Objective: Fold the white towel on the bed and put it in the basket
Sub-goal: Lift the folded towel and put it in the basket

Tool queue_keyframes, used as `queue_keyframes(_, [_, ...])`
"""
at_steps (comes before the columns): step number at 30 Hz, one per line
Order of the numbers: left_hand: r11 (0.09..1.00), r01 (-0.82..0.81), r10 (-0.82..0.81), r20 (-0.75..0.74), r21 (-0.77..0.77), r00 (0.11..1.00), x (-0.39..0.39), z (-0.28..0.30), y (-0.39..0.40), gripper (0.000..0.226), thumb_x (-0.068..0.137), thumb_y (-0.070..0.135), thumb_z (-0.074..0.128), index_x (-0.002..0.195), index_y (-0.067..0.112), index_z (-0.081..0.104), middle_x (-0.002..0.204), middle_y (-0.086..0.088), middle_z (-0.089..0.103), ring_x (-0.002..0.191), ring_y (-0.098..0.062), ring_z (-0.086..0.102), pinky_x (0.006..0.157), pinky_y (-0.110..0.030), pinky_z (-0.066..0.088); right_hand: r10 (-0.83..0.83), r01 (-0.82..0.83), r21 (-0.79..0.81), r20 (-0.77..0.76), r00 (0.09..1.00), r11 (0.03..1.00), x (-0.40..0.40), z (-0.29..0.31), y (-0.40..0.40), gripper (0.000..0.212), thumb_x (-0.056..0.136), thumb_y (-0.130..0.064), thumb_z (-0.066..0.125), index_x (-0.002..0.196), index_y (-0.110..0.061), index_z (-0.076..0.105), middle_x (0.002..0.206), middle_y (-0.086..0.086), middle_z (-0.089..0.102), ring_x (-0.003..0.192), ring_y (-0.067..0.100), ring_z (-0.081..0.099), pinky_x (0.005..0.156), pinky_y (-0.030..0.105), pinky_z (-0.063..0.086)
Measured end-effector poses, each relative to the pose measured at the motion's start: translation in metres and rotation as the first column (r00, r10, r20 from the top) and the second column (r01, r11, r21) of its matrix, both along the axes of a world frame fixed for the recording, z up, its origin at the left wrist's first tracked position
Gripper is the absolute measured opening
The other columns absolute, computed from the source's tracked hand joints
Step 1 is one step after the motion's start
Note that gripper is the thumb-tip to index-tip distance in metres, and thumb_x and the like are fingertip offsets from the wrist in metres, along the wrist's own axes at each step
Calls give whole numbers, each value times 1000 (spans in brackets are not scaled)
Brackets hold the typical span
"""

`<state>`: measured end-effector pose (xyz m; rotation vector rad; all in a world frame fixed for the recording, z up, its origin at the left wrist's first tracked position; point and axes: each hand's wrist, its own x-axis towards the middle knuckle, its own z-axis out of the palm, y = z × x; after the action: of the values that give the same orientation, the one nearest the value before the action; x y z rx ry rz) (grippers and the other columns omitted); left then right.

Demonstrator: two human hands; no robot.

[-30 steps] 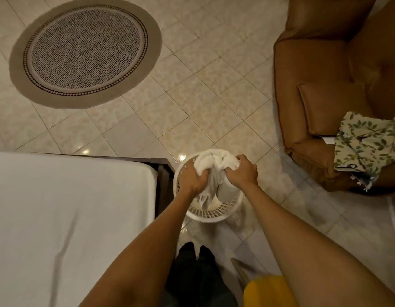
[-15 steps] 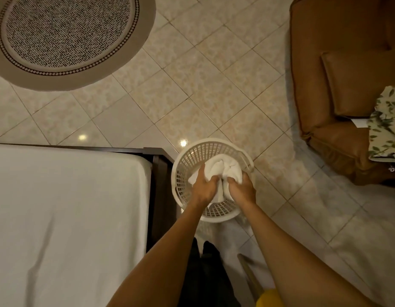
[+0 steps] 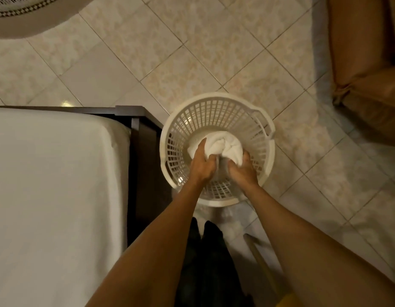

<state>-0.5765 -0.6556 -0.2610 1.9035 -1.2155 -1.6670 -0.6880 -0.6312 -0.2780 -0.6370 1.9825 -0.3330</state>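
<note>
A white towel [image 3: 223, 145], bunched into a roll, sits deep inside a round white lattice basket [image 3: 216, 111] that stands on the tiled floor beside the bed corner. My left hand [image 3: 201, 166] grips the towel's left side and my right hand [image 3: 242, 171] grips its right side, both reaching down inside the basket. The towel's lower part is hidden behind my hands.
The bed [image 3: 54, 196] with a white sheet fills the left, its dark wooden frame corner [image 3: 136, 116] right next to the basket. A brown leather sofa [image 3: 367, 63] stands at the right. A round rug's edge [image 3: 26, 21] shows top left. My dark-clothed legs [image 3: 212, 262] are below.
My hands have pushed the towel from above the basket's rim down to its bottom. The camera has tilted downward and moved closer to the basket.
</note>
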Motion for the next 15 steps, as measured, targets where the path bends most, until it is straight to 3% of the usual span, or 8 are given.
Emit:
queue_keyframes(4, [991,71,-66,43,-111,997,4,-31,16,49,97,11,38,145,12,29,137,0,43,119,-5,33,99,-21,27,110,-110,32,-11,994,993,2,-37,14,58,91,-28,51,144,-28,26,137,12,51,121,34,50,98,39,39])
queue_keyframes(6, [990,86,-80,50,-114,995,7,-55,23,51,94,10,39,144,10,30,137,1,42,121,-6,35,103,-22,29,194,-192,38,-37,980,981,3,-50,20,59,91,-26,52,144,-27,25,134,13,53,119,35,51,96,38,40])
queue_keyframes(10, [972,191,-210,143,135,967,14,-81,42,70,87,15,43,150,8,14,154,-15,29,141,-29,31,117,-43,28,418,-414,59,-104,903,908,2,-62,29,61,81,-16,62,135,-12,34,128,16,53,115,38,53,89,38,44])
queue_keyframes(15, [923,213,-283,188,321,940,19,-79,40,70,85,8,49,147,2,16,152,-20,29,139,-34,32,115,-44,30,538,-523,155,-80,839,838,7,-59,23,71,74,-19,68,133,-3,32,132,16,46,116,38,51,93,39,46])
